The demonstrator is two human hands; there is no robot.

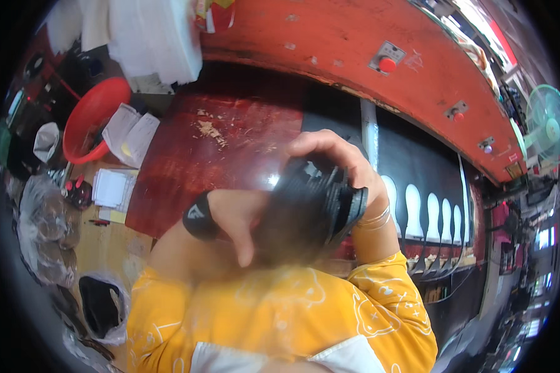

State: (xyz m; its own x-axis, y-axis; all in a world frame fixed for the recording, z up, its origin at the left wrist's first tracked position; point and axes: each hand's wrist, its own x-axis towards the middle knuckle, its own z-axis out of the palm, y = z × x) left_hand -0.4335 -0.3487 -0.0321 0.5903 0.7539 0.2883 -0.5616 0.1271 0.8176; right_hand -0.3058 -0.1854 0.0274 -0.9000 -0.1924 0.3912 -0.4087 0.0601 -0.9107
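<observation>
A stack of flat black sole-shaped pieces point(320, 199) is held close under the camera, blurred by nearness. My right hand point(336, 158) wraps over the top and far side of the stack. My left hand point(239, 217), with a black wristband, presses against the stack's left side, thumb pointing down. Both forearms wear yellow patterned sleeves. The stack hides the surface right below it.
A dark red work surface point(218, 149) lies ahead under a curved red machine arm point(354, 50) with red buttons. A black sheet with white sole-shaped cutouts point(429, 211) lies right. A red basin point(90, 118), papers and plastic bags sit left; a green fan point(547, 124) stands far right.
</observation>
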